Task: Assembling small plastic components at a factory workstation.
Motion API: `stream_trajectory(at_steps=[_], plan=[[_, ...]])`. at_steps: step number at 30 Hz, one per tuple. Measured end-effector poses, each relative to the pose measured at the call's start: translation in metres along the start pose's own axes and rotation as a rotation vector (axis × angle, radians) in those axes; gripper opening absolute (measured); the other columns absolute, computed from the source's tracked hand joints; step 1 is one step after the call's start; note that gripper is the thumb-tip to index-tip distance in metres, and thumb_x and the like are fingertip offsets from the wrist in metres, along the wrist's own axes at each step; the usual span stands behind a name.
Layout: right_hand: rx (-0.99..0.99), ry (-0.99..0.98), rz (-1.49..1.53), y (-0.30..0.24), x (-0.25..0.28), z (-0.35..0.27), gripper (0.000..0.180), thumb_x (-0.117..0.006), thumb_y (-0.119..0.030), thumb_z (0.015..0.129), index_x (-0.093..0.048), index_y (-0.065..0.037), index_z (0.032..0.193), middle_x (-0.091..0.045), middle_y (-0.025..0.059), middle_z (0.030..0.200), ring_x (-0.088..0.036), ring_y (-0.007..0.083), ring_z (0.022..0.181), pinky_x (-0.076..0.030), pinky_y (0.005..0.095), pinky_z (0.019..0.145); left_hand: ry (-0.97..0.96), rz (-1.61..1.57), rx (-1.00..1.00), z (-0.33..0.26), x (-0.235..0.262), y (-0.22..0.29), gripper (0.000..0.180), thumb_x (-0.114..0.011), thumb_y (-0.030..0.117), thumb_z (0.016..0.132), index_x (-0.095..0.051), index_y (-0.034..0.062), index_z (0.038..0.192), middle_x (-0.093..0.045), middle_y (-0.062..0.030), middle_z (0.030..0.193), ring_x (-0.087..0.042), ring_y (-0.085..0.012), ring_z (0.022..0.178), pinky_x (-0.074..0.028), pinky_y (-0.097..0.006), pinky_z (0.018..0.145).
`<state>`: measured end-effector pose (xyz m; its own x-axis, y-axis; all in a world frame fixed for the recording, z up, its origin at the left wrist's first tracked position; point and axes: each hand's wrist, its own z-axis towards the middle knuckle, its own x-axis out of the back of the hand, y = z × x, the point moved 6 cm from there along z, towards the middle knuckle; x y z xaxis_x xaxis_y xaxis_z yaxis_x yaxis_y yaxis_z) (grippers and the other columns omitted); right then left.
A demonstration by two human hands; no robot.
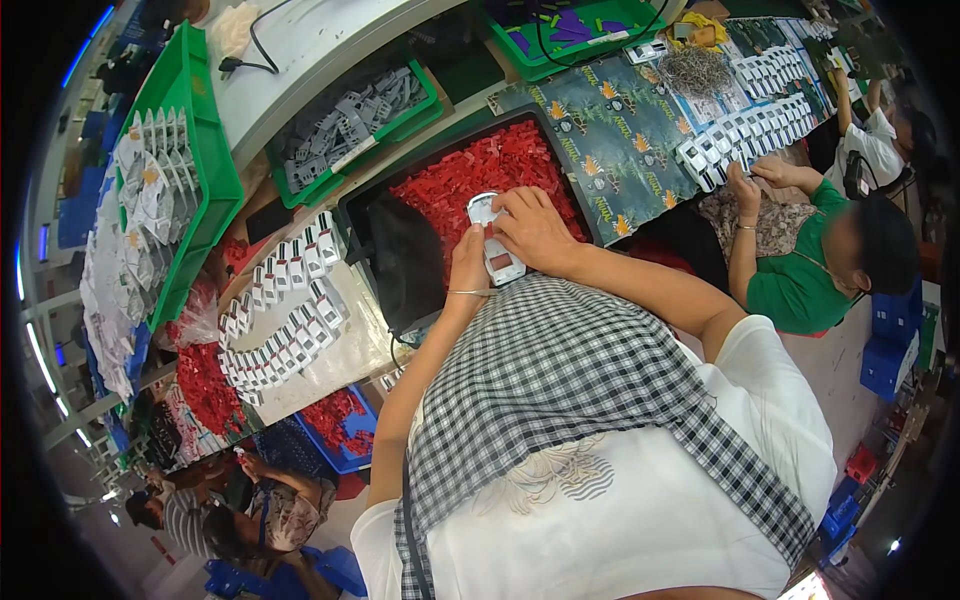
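In front of my apron is a white and grey plastic casing [503, 262], long and rounded at its far end, with a reddish-brown patch near its lower end. My left hand [467, 262] grips the casing's left side, thumb along its edge. From the right, my right hand [536, 229] lies over the upper part with its fingers bent onto the casing. The fingertips hide what they press on. Just beyond both hands, a black tray [352, 212] holds a heap of small red plastic pieces [450, 188]. A black cloth or bag [408, 262] covers the tray's left part.
To the left, rows of similar casings [285, 345] stand on the bench. Green bins hold grey parts [350, 125], purple parts [570, 32] and white bagged parts [150, 190]. At right, a co-worker in green [800, 260] handles rows of casings [745, 140]. A blue tray [355, 465] holds red pieces.
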<state>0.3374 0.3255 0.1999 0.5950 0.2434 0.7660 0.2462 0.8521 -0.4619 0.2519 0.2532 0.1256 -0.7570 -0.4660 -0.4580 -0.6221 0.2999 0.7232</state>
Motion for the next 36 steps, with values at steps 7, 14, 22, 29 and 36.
stream_trajectory(at_steps=[7,14,22,29,36], plan=[[-0.173,0.045,0.13,0.007,0.013,0.002,0.027,-0.07,-0.012,0.068,-0.057,-0.007,0.091,-0.051,0.0085,0.103,-0.046,0.0281,0.102,-0.035,0.04,0.088,0.013,0.154,-0.087,0.0,0.0,0.008,0.028,-0.045,0.023,0.095,-0.054,-0.0002,0.107,-0.059,-0.0056,0.089,-0.059,-0.0113,0.073,-0.05,-0.025,0.062],[-0.501,0.078,0.704,0.023,-0.002,-0.006,0.041,-0.065,-0.006,0.072,-0.055,-0.003,0.111,-0.056,0.0112,0.107,-0.057,0.02,0.091,-0.046,0.0321,0.079,0.075,0.218,-0.151,-0.001,0.0,0.014,0.021,-0.052,0.017,0.092,-0.061,-0.0012,0.097,-0.063,-0.0032,0.081,-0.057,-0.0076,0.068,-0.046,-0.022,0.06],[-0.641,-0.095,0.819,0.024,-0.006,-0.001,0.039,-0.065,-0.007,0.071,-0.057,0.002,0.107,-0.064,0.0096,0.082,-0.061,0.0126,0.07,-0.049,0.0253,0.061,0.116,0.462,-0.339,-0.008,0.001,0.022,0.021,-0.055,0.016,0.089,-0.062,-0.003,0.091,-0.061,-0.0002,0.076,-0.052,-0.0043,0.065,-0.042,-0.021,0.057],[-0.621,-0.139,0.787,0.022,-0.02,0.002,0.037,-0.065,-0.009,0.07,-0.057,0.002,0.104,-0.064,0.0131,0.086,-0.063,0.0185,0.076,-0.05,0.03,0.068,0.174,0.702,-0.357,-0.014,0.009,0.028,0.021,-0.057,0.015,0.088,-0.063,-0.0041,0.092,-0.062,-0.0002,0.075,-0.052,-0.0043,0.067,-0.043,-0.022,0.058],[-0.569,-0.196,0.754,0.005,-0.024,0.006,0.034,-0.066,-0.011,0.078,-0.054,-0.001,0.108,-0.061,0.0069,0.084,-0.058,0.0115,0.072,-0.047,0.0254,0.064,0.251,0.562,-0.367,-0.029,0.029,0.033,0.023,-0.056,0.02,0.087,-0.063,-0.0019,0.092,-0.061,-0.0032,0.075,-0.052,-0.0056,0.068,-0.045,-0.025,0.058]])
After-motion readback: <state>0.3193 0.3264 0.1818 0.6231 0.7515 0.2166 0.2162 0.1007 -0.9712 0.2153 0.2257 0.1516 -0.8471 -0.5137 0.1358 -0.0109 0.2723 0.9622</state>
